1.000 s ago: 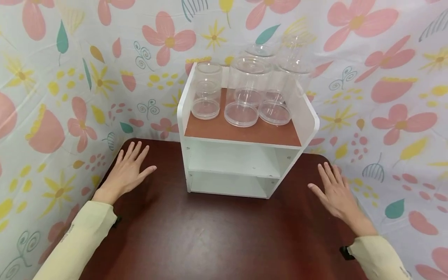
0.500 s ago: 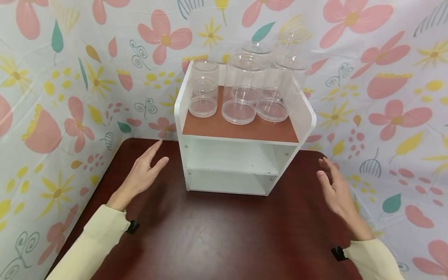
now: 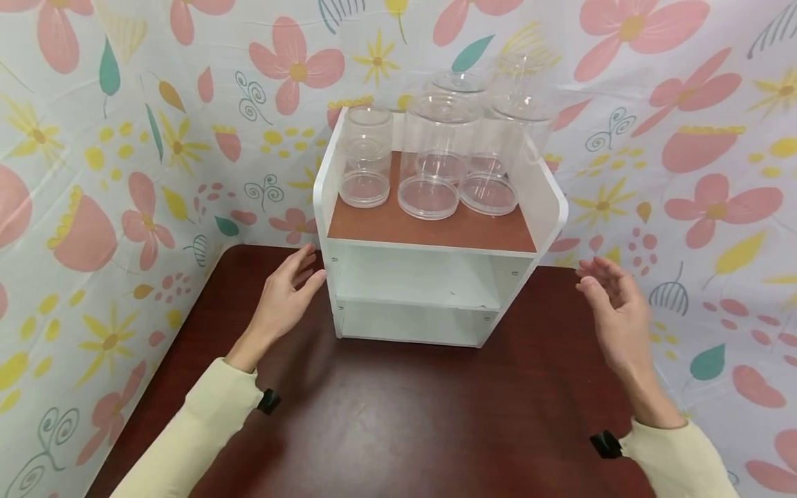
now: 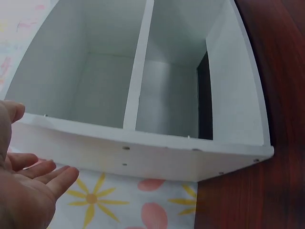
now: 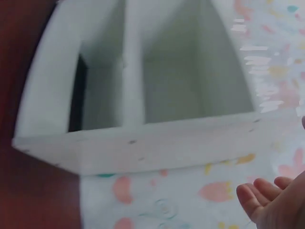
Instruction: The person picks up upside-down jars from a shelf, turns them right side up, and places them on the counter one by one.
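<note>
- my left hand point(image 3: 283, 297) grip wide, holding nothing, just beside shelf unit point(image 3: 429, 277) left wall; right hand point(image 3: 613, 311) relaxed, empty, flanking its right
- clear jars point(image 3: 436, 159) on top, upright; bench point(image 3: 398, 415) carries the unit

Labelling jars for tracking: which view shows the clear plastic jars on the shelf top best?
The head view: the clear plastic jars stand in full sight on the brown top of the white shelf unit. Both wrist views show none of them, only the shelf unit's white side and its two empty compartments.
</note>
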### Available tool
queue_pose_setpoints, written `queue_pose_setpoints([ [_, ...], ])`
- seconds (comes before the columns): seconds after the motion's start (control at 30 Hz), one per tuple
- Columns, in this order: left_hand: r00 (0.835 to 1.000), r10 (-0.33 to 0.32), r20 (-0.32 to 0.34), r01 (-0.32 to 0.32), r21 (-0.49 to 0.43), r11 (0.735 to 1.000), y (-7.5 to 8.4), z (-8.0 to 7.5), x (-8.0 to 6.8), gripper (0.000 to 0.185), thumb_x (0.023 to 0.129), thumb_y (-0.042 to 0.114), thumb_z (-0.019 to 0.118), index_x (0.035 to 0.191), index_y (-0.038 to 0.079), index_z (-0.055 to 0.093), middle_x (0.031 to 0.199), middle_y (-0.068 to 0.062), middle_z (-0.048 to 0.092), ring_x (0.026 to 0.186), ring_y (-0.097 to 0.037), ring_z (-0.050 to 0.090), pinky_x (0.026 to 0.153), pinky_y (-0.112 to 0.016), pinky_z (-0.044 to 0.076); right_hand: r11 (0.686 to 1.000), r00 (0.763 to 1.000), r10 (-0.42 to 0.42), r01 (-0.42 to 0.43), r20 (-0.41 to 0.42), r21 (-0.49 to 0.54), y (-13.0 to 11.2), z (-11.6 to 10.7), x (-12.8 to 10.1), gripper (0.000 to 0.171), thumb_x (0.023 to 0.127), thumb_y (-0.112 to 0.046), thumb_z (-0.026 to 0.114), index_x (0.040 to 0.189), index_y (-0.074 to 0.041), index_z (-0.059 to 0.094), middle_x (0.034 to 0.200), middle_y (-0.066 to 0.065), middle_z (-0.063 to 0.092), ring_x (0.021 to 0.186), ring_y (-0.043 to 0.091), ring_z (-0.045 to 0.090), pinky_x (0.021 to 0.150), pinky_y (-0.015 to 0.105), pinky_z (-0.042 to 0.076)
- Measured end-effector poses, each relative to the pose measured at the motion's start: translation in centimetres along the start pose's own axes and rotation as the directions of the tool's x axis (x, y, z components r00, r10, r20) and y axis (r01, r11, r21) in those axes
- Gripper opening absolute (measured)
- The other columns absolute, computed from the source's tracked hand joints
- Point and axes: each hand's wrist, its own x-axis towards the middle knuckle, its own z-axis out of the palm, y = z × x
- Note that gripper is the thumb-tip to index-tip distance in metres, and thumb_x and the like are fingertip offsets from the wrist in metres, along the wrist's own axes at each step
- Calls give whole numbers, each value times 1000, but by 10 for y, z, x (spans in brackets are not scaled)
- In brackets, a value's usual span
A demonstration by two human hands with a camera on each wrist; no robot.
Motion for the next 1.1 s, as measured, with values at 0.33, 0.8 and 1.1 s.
queue_pose_setpoints([
  [0.33,997,33,-73,-36,-41,999,7,19,10,58,105,21,64,156,4,43,149,-15,52,134,-29,55,105,-39,49,992,997,3,6,73,-123,-53,-1,27,46,105,-19,61,148,-9,50,136,-2,60,124,10,55,98,12,42],
  [0.8,975,79,-207,-55,121,991,13,34,16,33,104,21,64,134,8,68,117,-12,71,93,-23,64,75,-39,51,979,993,52,-31,102,-202,-94,11,64,60,100,-27,68,154,-14,46,143,-1,55,121,10,57,90,11,45],
  [1.1,950,126,-285,-68,206,976,19,39,21,21,104,21,64,115,6,74,88,-8,68,62,-21,51,56,-33,40,976,991,75,-50,115,-211,-113,24,85,66,97,-34,72,155,-16,46,150,2,55,128,15,56,108,24,42],
])
